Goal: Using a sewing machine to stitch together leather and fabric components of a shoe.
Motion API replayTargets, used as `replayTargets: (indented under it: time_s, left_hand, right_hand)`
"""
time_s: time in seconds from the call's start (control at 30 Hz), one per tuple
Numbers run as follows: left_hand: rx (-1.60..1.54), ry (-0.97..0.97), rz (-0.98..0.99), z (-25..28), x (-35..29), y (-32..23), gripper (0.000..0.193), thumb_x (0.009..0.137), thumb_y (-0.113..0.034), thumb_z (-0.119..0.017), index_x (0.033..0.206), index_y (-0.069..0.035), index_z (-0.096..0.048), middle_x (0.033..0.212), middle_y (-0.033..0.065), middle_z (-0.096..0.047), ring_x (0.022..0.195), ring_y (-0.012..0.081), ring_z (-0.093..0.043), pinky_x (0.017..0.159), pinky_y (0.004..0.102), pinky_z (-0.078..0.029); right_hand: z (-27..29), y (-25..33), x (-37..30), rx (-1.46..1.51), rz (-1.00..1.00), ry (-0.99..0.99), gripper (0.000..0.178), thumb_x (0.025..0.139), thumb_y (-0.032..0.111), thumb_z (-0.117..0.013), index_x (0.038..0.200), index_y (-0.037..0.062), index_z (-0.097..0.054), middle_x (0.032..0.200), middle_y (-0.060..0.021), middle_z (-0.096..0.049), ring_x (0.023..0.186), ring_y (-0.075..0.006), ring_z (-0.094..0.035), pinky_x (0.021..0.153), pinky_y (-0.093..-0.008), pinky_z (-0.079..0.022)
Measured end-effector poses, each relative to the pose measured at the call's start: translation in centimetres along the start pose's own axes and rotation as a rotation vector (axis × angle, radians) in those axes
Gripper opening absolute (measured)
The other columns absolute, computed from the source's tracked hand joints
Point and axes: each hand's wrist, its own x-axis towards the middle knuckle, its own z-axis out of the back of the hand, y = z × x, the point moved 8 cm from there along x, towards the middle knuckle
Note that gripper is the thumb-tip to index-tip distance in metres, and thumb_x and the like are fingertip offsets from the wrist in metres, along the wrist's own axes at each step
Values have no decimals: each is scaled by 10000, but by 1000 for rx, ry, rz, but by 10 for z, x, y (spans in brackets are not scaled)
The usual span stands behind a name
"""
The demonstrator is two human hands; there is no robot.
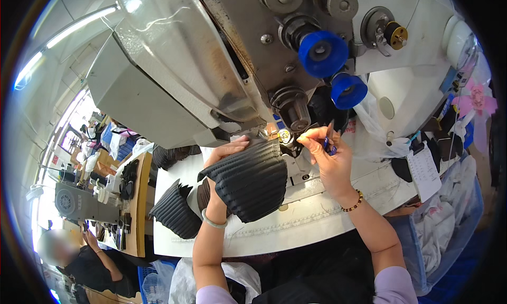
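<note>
A large sewing machine fills the upper part of the head view. My left hand is closed on a black quilted, ribbed piece beside the needle area; much of the hand is hidden behind the piece. Small blue-handled thread snips are tucked in my right hand, blade pointing up. The thumb and forefinger of that hand pinch together close to the presser area; whether they hold a thread is too small to tell. Left of my left wrist, another black ribbed piece lies on the white table.
More dark ribbed pieces sit under the machine's left side. At the right stands a blue bin with plastic bags, below a hanging paper sheet. A co-worker sits at the far left near another sewing machine.
</note>
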Motion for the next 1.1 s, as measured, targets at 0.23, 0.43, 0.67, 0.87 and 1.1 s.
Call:
replayTargets:
  time_s: [0.23,0.43,0.67,0.87,1.1]
  left_hand:
    - [112,7,-130,0,0,-10,197,845,-107,-705,936,55,-639,1055,208,-682,1079,329,-643,979,421,-494]
    - [457,126,-434,-20,-5,-52,163,815,-71,-690,931,44,-679,1005,175,-699,1010,332,-672,944,408,-529]
    - [459,126,-428,-18,-6,-52,180,801,-75,-674,931,50,-672,1003,181,-697,1000,330,-676,937,417,-538]
    - [400,87,-393,-12,-6,-42,205,799,-131,-694,922,33,-672,1003,190,-695,1020,336,-671,940,413,-525]
    - [386,44,-372,-7,-7,-41,216,807,-170,-711,913,13,-665,1000,182,-697,1017,335,-673,950,423,-519]
  right_hand:
    - [8,-8,36,177,-426,-5,172,890,135,-684,978,-11,-661,687,25,-551,534,-24,-438,449,-195,-299]
    - [-22,-24,73,167,-589,256,78,861,31,-545,854,13,-621,693,17,-532,559,-43,-474,461,-179,-324]
    - [-30,-36,83,133,-594,301,66,748,27,-550,807,0,-563,624,7,-495,506,-90,-481,458,-210,-372]
    - [-18,-23,101,-534,-98,857,360,911,342,-628,820,-4,-663,594,-25,-573,419,-118,-425,430,-266,-332]
    - [-16,2,118,-900,-235,981,573,901,598,-563,807,62,-744,716,-92,-665,482,-98,-449,446,-287,-334]
